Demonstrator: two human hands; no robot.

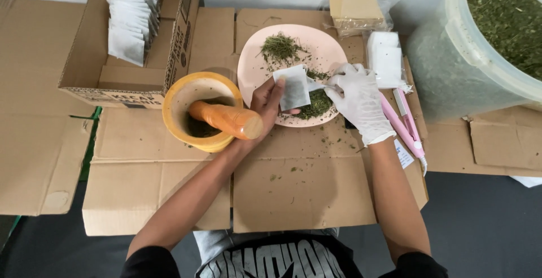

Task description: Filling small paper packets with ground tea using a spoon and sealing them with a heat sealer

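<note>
I see my left hand (270,104) bare, near the middle of the frame, pinching a small white sachet (294,87) between thumb and fingers and holding it upright over the lower edge of the pink plate (251,63). My right hand (359,101), in a white glove, is just right of the sachet; its fingers are curled together around a thin tool whose tip meets the sachet's right edge, though I cannot tell what the tool is. Dried green herb (281,46) sits in 1 heap at the top of the plate and another under the sachet. Left of the plate stands a yellow mortar (186,94) with an orange pestle (227,118) leaning out of it toward my left wrist. A pink sealer (402,124) lies just right of my gloved wrist. At upper left, a carton (87,57) holds a row of white sachets. At upper right, a big clear tub (457,63) is filled with the same herb. Flattened cardboard (305,187) covers the floor beneath it all.
</note>
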